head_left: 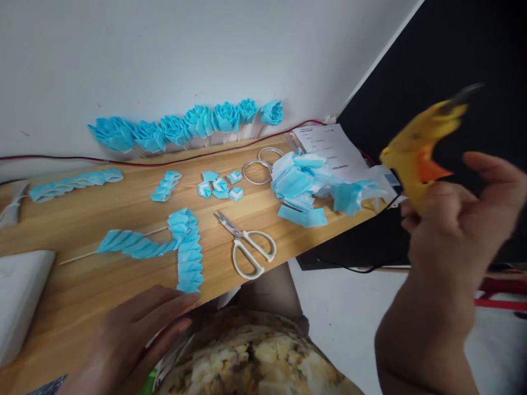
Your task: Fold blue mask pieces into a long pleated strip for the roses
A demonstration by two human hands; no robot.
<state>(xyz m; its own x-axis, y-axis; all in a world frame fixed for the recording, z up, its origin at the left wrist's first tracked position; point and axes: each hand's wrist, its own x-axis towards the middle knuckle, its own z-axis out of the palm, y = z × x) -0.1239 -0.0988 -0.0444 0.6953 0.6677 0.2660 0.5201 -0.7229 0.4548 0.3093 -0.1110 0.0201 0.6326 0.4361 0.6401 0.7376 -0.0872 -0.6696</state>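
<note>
My right hand (448, 225) is raised at the right, wrapped round a yellow hot glue gun (415, 137) with an orange trigger and a dark nozzle pointing up and right. My left hand (140, 323) lies at the table's front edge, fingers stretched out and thumb apart. Its fingertips touch or nearly touch the lower end of a blue folded-paper strip (189, 263). That strip's upper end meets another folded strip (135, 244), which lies along a thin wooden stick (78, 257). To their right, scissors (242, 241) with white handles rest partly open.
Blue paper flowers (198, 120) lean in a row against the wall. Small folded pieces (220, 186), tape rings (257, 171) and a heap of blue paper (304, 178) lie on the wooden table (230, 156). A white box (24, 296) stands at left; a red-black cable (173, 163) runs behind.
</note>
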